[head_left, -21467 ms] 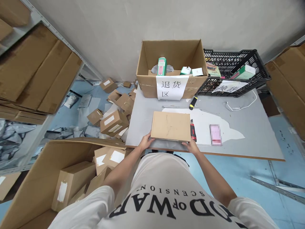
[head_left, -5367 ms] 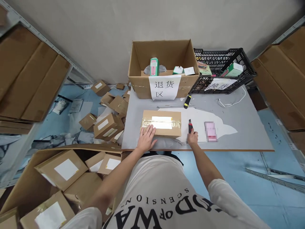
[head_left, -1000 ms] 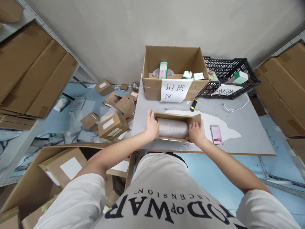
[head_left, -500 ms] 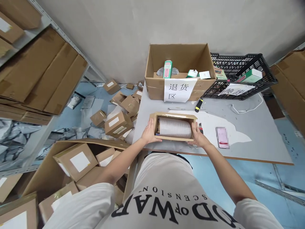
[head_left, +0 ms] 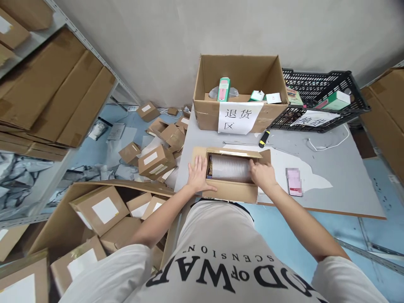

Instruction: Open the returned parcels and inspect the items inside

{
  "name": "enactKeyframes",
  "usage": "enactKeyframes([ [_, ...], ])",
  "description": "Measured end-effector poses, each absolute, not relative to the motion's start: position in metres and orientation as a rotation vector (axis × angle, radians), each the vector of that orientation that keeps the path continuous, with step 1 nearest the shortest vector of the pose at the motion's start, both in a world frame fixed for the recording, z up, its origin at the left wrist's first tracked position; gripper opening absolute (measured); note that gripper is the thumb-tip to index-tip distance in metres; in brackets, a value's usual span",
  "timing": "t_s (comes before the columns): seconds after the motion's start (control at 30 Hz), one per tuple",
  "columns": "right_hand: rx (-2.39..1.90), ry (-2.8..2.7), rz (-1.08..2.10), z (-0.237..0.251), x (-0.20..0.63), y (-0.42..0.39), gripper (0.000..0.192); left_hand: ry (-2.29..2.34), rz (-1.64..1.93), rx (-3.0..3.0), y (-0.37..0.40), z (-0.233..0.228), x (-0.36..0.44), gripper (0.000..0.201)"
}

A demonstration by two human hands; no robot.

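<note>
In front of me on the table an open cardboard box has its flaps folded outward. Inside lies a roll of bubble wrap, with a dark patterned edge showing at its left end. My left hand rests spread on the box's left flap and rim. At the opposite end, my right hand has its fingers curled down inside the box, against the right end of the bubble wrap. Its fingertips are hidden, so what they pinch cannot be seen.
Behind stand a large cardboard box with a paper sign and a black plastic crate, both holding small cartons. A yellow-black cutter and a phone lie on the table. Parcels crowd the floor at left.
The box's near and right flaps now lie folded outward. My right hand has moved from the box's right side into its right end; my left hand has spread over the left flap.
</note>
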State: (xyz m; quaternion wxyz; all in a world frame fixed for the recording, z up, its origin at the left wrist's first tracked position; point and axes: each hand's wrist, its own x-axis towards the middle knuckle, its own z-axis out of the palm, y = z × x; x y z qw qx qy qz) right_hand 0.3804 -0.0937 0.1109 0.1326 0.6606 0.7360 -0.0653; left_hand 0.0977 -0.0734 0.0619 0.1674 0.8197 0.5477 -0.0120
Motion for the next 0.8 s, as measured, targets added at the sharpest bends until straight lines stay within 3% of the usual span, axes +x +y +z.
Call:
enactKeyframes([
  [0.1,1.758,2.163,-0.288,0.104,0.357,-0.082,0.059,1.53,-0.038,2.351,-0.079,0.064,0.103,0.141],
  [0.33,1.227,2.136,-0.531,0.045,0.34,-0.037,0.092,1.554,-0.028,2.324,-0.08,0.058,0.106,0.141],
  [0.57,1.121,2.02,-0.52,0.01,0.328,-0.027,0.088,1.609,-0.084,2.303,-0.078,0.051,0.11,0.138],
  [0.8,1.02,1.98,-0.619,0.002,0.345,-0.027,0.115,1.61,-0.082,2.316,-0.083,0.048,0.109,0.137],
])
